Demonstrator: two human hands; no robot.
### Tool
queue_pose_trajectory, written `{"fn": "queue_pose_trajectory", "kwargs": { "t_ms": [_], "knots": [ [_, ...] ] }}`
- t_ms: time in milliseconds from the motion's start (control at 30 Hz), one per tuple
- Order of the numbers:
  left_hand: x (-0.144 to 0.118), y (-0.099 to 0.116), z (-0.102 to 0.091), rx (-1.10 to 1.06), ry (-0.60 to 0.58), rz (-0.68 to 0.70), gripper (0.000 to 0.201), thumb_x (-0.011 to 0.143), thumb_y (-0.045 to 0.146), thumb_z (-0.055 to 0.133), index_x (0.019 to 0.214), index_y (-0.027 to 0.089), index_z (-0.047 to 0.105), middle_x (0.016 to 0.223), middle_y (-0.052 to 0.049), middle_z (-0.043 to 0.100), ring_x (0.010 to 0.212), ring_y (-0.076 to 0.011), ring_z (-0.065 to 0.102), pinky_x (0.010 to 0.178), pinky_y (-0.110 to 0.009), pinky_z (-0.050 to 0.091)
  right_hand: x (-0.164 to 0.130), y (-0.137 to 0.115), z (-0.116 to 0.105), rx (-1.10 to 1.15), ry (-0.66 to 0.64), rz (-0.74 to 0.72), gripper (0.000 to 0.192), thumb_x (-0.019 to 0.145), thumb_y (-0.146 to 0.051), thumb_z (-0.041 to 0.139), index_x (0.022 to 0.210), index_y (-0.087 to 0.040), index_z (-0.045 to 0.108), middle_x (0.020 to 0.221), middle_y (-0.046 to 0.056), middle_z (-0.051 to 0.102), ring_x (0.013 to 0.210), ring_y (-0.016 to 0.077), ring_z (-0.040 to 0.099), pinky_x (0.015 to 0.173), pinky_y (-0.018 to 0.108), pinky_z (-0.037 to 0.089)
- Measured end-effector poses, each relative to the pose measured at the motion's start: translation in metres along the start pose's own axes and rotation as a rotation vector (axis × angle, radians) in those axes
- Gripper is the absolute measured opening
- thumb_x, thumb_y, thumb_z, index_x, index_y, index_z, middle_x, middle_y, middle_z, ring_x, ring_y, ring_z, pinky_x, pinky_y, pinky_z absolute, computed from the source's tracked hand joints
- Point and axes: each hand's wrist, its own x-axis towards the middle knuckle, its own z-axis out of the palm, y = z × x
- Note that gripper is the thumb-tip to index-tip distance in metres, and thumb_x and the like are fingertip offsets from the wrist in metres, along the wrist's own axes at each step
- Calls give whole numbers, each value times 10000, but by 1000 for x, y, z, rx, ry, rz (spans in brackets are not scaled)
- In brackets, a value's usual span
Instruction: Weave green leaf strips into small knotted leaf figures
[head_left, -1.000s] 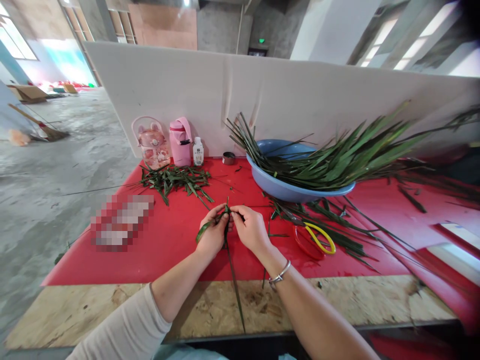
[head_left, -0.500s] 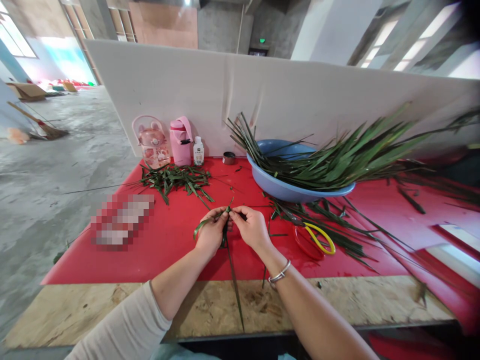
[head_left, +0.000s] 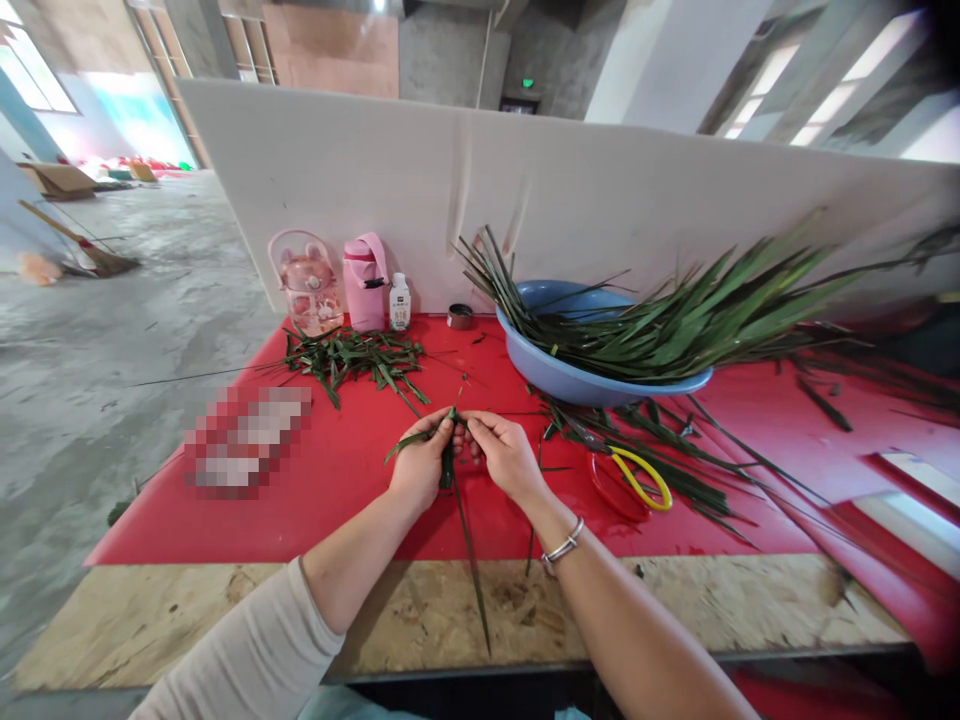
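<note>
Over the red mat [head_left: 337, 480], left hand [head_left: 417, 468] and right hand [head_left: 504, 455], fingers pinched together on a green leaf strip [head_left: 466, 530]

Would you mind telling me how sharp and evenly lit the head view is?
Head view: both hands and the leaf strip are sharp; the window at upper left is blown out; edges bow from wide-angle distortion; a pixelated patch covers part of the red mat.
</note>
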Motion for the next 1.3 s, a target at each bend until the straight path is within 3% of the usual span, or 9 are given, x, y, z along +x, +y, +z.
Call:
{"fn": "queue_pose_trajectory", "kwargs": {
  "t_ms": [167,300,400,533,767,900,1100,1200,1300],
  "knots": [
    [-4,3,5,-83,17,-76,244,646,290,714,822,135,648,625,-23,636,525,-99,576,533,-212,484,-1,-5,-1,29,36,8,259,747,-303,538,908,-134,650,733,37,674,588,133,600,548,243,498],
    [-6,3,6,-65,-3,-99,298,623,295,729,868,140,659,682,-40,662,588,-131,607,567,-248,504,1,-6,-5,-66,60,-61,219,749,-284,555,862,-131,663,755,45,690,691,162,627,658,269,507],
    [-6,3,2,107,-42,13,360,592,290,752,918,156,675,801,-50,691,694,-145,627,684,-275,509,1,-4,-8,-145,85,-101,219,760,-295,563,857,-131,672,787,52,695,725,170,627,686,270,493],
    [-5,2,-3,407,-56,232,302,653,310,705,910,153,693,907,-73,698,867,-171,626,855,-292,456,1,-1,-7,-174,97,-113,204,764,-305,570,805,-132,668,755,46,684,713,166,611,673,257,471],
    [-4,-1,-4,477,-4,316,305,718,285,640,997,166,662,937,-68,696,871,-161,632,832,-281,472,0,1,-1,-159,69,-122,212,785,-322,550,781,-133,647,710,34,650,669,149,570,632,239,444],
    [-2,-1,-6,478,53,275,240,701,302,655,904,182,701,905,-61,706,871,-174,638,841,-286,470,-3,4,4,-250,80,-167,226,808,-330,526,760,-141,641,670,24,629,621,139,547,594,230,426],
    [2,-9,-11,245,84,159,276,628,314,718,877,193,705,873,-46,709,836,-164,641,817,-272,477,-5,10,11,-322,95,-211,230,829,-324,495,796,-160,654,704,32,642,640,150,565,610,239,431],
    [4,-8,-9,142,108,86,292,599,271,741,871,173,697,829,-43,705,760,-141,640,772,-250,487,-3,11,11,-248,69,-181,220,809,-322,513,834,-163,662,743,40,652,686,160,578,645,253,441],
    [4,1,-5,-21,88,-49,346,617,235,725,946,155,657,716,-29,682,620,-126,620,661,-258,510,0,8,6,-27,-4,-34,279,790,-319,504,964,-157,650,688,23,628,604,141,551,585,256,442]
  ]
}}
